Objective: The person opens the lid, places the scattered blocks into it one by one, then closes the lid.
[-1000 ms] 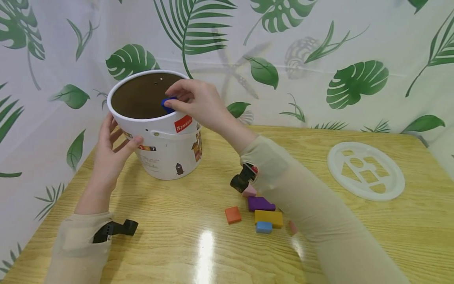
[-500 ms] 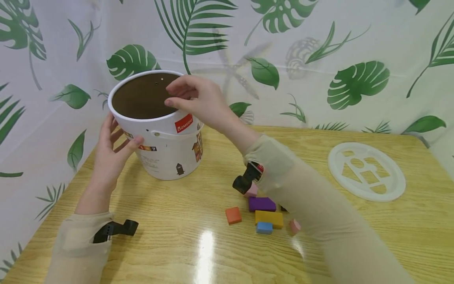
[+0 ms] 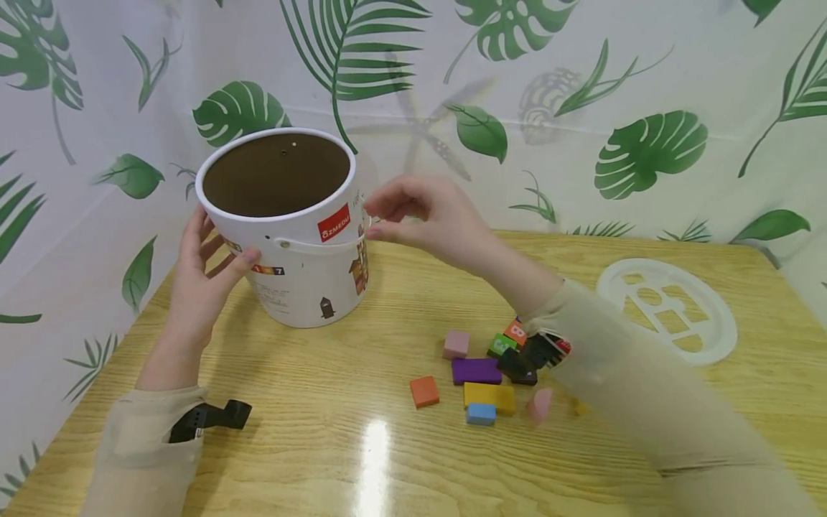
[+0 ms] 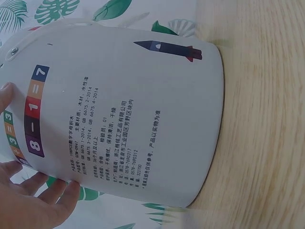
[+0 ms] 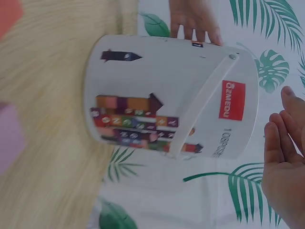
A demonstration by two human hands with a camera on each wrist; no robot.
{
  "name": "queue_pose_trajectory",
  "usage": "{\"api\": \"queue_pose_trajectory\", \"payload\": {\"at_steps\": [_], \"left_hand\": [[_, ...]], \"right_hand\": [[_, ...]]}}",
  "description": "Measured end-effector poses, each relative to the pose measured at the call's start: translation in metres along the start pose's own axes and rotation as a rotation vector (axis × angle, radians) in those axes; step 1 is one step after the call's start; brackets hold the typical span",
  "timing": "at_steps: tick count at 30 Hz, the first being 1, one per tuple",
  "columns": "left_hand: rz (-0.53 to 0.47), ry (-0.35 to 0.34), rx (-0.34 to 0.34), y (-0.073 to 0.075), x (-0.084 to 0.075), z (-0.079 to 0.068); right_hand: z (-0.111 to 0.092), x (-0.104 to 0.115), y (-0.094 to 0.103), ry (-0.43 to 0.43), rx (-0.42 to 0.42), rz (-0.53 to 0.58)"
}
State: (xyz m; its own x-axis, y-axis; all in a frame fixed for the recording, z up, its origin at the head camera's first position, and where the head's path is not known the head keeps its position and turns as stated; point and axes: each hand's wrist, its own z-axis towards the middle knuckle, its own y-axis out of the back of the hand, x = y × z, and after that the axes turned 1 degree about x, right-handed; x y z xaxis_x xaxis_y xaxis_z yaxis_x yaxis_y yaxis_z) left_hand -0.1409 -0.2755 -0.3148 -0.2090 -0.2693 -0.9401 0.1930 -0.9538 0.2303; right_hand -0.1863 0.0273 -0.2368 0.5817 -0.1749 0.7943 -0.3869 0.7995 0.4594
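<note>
A white bucket [image 3: 291,280] with a red label and a thin white handle [image 3: 323,248] stands upright on the wooden table. My left hand [image 3: 203,283] holds its left side, thumb on the front and fingers round the wall; the left wrist view shows those fingers [image 4: 66,193] against the printed side. Just right of the rim, my right hand [image 3: 433,219] is in the air, fingers loosely bent and nothing between them. Inside the bucket only brown wall shows; its bottom is hidden.
Several coloured blocks lie before the right forearm: purple [image 3: 476,371], yellow [image 3: 489,398], light blue [image 3: 481,413], orange [image 3: 424,391], pink [image 3: 456,345] and green [image 3: 502,345]. A white cut-out disc [image 3: 717,316] lies at the right. Leaf-print cloth [image 3: 555,165] backs the table.
My right hand has let go of a blue block at the bucket's mouth and moved right and down, away from the rim. The block is out of sight. My left hand stays put.
</note>
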Motion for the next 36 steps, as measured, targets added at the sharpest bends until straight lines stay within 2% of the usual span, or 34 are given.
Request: {"api": "queue_pose_trajectory", "payload": {"at_steps": [8,13,18,25,36], "left_hand": [[-0.007,-0.004,0.005,0.0,0.0,0.0],[-0.004,0.001,0.003,0.0,0.001,0.0],[-0.003,-0.002,0.001,0.0,0.0,0.0],[-0.007,0.0,-0.003,0.0,0.0,0.0],[0.002,0.003,-0.006,-0.001,-0.001,0.0]], "right_hand": [[-0.052,-0.031,0.021,-0.062,0.151,-0.071],[-0.081,-0.053,0.029,-0.157,0.21,-0.076],[-0.102,-0.069,0.03,-0.242,0.278,-0.072],[-0.116,-0.087,0.025,-0.283,0.376,-0.133],[-0.122,-0.099,0.02,-0.346,0.447,-0.173]]}}
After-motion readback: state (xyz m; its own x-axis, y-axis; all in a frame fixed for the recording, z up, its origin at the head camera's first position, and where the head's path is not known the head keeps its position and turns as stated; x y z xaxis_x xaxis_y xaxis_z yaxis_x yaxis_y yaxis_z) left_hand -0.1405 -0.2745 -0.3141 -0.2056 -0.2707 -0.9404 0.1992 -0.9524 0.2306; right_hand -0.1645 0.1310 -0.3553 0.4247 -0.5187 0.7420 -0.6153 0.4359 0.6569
